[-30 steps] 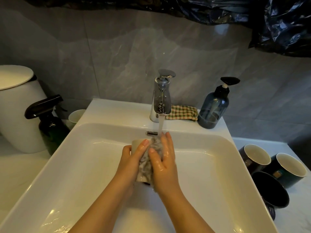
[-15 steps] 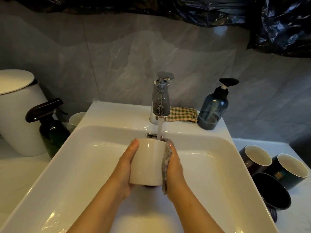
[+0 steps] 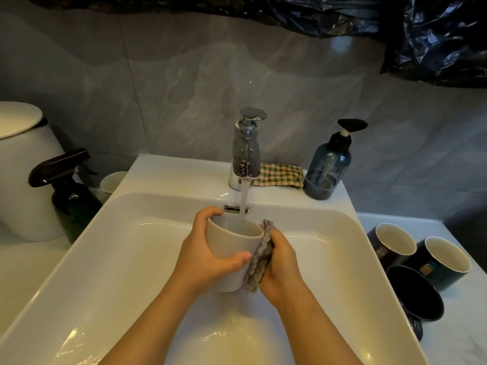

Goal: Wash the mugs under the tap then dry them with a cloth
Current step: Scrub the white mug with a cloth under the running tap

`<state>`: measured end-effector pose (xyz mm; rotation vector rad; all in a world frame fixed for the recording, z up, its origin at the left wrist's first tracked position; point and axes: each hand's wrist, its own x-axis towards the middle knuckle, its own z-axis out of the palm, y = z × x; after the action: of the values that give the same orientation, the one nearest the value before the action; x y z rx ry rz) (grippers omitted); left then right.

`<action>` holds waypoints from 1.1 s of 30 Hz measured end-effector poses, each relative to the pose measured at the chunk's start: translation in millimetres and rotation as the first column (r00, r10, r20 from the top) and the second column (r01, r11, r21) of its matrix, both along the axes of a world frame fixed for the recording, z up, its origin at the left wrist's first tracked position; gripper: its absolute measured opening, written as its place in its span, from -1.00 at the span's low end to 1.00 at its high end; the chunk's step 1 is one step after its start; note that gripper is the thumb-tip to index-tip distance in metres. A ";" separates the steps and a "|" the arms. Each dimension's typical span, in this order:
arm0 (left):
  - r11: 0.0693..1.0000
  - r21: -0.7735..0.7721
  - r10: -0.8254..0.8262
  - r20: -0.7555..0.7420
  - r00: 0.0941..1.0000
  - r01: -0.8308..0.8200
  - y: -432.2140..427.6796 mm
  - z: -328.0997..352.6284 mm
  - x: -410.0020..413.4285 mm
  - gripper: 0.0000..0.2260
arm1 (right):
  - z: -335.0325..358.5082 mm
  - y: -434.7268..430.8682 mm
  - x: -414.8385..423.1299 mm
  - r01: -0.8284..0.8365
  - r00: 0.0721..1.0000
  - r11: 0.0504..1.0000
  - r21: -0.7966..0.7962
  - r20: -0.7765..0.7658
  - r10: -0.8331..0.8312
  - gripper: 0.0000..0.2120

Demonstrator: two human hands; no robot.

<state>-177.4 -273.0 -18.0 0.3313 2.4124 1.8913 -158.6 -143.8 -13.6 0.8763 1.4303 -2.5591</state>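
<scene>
Left hand (image 3: 205, 254) is curling round the mug (image 3: 232, 243) so water (image 3: 243, 204) is pouring in — right hand (image 3: 282, 259) is squeezing a sponge (image 3: 261, 254) against it.

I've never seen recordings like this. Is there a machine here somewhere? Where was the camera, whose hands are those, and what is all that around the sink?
There is no machine here. These are a person's two bare hands, filmed by one wide-angle camera worn on the head and looking down. The left hand grips a pale mug, mouth up, so water from the tap runs into it. The right hand holds a grey scrubbing cloth against the mug's side. All this happens over a white sink. On its back ledge lie a checked cloth and a blue pump bottle. On the counter to the right wait several dark mugs. To the left stand a dark spray bottle and a white bin.
</scene>
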 end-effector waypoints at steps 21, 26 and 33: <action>0.878 0.427 0.074 0.324 0.943 -0.216 1.3 -0.9 -10.2 -0.52 | -5.2 -22.7 -3.7 -0.006 0.941 0.637 0.771 -0.212 0.266 -0.73; 0.903 0.406 -0.010 0.342 0.940 -0.138 7.3 -1.1 -7.4 -0.45 | 6.9 -3.0 -9.8 0.119 0.974 0.763 0.635 -0.225 0.036 -0.86; 0.805 0.516 0.057 0.423 0.904 -0.292 4.1 -6.6 -13.6 -0.26 | 12.1 -8.4 -7.1 -0.046 0.934 0.841 0.539 -0.276 0.228 -0.83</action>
<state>-191.0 -268.9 -24.7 -0.2555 1.6293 2.4547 -165.7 -152.2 -1.5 0.3526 2.2705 -2.3057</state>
